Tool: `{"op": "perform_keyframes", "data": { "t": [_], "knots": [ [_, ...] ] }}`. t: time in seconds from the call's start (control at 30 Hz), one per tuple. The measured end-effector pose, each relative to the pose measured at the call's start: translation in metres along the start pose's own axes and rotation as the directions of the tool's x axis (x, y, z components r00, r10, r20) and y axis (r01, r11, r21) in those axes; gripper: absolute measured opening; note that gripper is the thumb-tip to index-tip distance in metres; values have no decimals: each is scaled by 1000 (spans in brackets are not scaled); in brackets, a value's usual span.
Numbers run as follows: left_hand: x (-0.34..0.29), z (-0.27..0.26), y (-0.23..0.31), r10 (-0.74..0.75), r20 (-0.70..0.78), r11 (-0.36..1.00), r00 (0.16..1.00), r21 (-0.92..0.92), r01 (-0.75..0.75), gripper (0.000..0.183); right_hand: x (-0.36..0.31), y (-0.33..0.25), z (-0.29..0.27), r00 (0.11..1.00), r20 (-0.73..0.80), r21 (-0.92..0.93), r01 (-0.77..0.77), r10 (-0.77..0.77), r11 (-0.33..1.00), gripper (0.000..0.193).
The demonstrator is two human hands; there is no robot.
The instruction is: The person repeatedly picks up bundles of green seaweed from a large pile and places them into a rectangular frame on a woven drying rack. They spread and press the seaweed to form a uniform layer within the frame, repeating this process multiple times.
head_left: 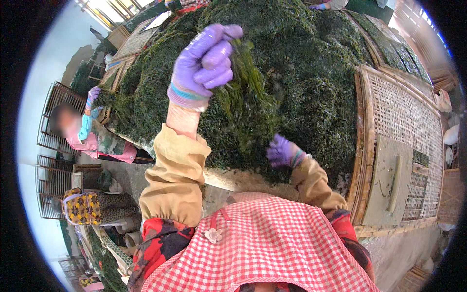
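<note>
A broad heap of dark green seaweed [311,87] fills the space before me. My left hand [206,63], in a purple glove, is raised over it with the fingers closed on a hanging clump of seaweed strands [248,75]. The strands trail down toward the heap. Lower and to the right, my right hand [283,152], also gloved in purple, lies at the heap's near edge. Its fingers are somewhat blurred and partly sunk against the dark weed, so their hold is unclear.
To the right stands a framed woven bamboo screen [399,97] with a flat board [390,180] bearing a handle. A co-worker in pink [87,136] lifts seaweed at the left. Another person [97,209] is farther back, near slatted racks [53,185]. More gloved hands [318,7] show at the far side.
</note>
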State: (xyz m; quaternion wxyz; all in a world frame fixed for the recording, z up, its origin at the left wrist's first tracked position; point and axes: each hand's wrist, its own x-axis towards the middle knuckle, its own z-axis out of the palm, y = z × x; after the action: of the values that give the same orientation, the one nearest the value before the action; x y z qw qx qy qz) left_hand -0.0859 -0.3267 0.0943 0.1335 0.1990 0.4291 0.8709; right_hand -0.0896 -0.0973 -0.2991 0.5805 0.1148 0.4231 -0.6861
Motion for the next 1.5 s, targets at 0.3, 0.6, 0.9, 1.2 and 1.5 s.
{"op": "perform_keyframes", "data": {
  "t": [0.3,0.6,0.9,1.2,1.5],
  "knots": [
    [-7,-4,9,-190,-245,945,951,215,244,38,-142,-60,156,408,370,-928,214,-835,-306,45],
    [-10,8,24,-149,-127,972,981,162,169,39,-90,-72,199,516,389,-716,-351,-763,-603,55],
    [-13,19,27,-112,-252,940,961,287,185,38,-117,-10,164,674,127,-965,-85,-727,-247,64],
    [5,38,36,-143,-97,960,985,227,162,41,-129,-61,224,633,255,-773,-320,-731,-547,56],
    [32,11,116,318,-31,884,947,369,-285,33,-88,70,115,843,-355,-901,-424,-404,-92,76]
  ]
}}
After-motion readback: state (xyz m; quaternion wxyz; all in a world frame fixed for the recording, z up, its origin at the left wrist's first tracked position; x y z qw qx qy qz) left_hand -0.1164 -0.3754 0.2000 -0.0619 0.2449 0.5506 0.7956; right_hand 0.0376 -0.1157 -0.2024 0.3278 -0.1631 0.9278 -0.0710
